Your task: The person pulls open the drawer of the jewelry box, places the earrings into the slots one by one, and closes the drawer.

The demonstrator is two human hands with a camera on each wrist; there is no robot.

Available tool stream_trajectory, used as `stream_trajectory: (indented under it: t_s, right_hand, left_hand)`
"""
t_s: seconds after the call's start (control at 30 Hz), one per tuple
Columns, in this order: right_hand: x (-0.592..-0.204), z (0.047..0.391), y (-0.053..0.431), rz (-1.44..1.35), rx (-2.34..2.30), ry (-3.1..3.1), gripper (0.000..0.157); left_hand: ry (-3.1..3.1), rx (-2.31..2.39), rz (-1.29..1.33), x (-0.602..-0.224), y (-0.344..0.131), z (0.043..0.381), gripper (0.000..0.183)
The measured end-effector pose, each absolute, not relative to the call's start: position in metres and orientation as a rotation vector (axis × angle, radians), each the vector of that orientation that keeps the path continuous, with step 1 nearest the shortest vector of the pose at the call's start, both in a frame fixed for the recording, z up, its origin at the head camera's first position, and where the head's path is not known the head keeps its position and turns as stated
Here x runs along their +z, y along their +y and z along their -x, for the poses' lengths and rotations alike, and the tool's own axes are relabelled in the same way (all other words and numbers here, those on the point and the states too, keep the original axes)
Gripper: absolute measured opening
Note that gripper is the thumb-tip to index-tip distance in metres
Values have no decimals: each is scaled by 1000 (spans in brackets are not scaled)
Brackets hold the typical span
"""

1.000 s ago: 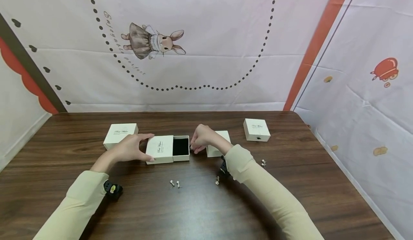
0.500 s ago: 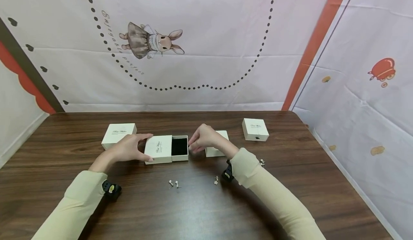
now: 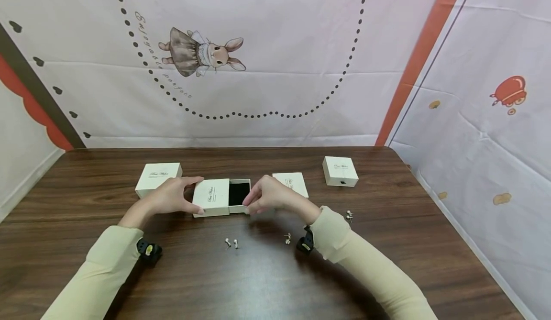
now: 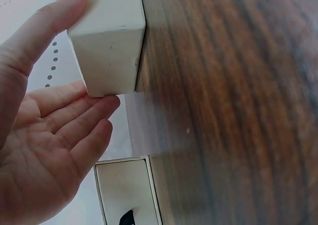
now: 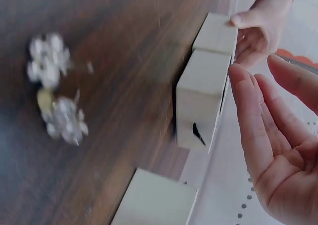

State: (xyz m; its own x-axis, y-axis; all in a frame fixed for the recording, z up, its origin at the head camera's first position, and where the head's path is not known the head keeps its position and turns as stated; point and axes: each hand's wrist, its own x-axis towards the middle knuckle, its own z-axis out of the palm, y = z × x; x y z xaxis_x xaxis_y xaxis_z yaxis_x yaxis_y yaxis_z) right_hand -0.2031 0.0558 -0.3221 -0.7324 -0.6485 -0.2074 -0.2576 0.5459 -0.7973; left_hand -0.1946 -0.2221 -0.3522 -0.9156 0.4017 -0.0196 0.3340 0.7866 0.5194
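In the head view a white cardboard jewellery box (image 3: 215, 194) lies on the table with its black-lined drawer (image 3: 239, 193) pulled partway out to the right. My left hand (image 3: 168, 197) grips the sleeve end between thumb and fingers. At the drawer's right end is my right hand (image 3: 268, 195), fingertips overlapping its near corner. The right wrist view shows the right hand's fingers (image 5: 251, 120) gently bent, with a gap to the thumb and nothing between them. A black ribbon tab (image 5: 198, 134) sticks out of the drawer's end.
More white boxes stand at the back left (image 3: 158, 176), behind the right hand (image 3: 292, 182) and at the far right (image 3: 341, 171). Loose earrings lie in front: a stud pair (image 3: 231, 243), a flower pair (image 3: 287, 239) and another pair (image 3: 349, 216) near the right sleeve.
My right hand has shifted slightly left, from just beyond the drawer's end to over its near corner. The left hand and the drawer look unmoved.
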Motion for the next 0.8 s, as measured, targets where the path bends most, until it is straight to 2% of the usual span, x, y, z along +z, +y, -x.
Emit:
stream_trajectory:
  t_s: [0.37,0.8]
  right_hand:
    - [-326,185,49,828,-940,2309,18]
    - [-335,172,36,807,-859,2268,13]
  left_hand:
    - [2840,791,-591,-352,-221,195,91]
    - [2811,807,-565,-348,-221,194,93]
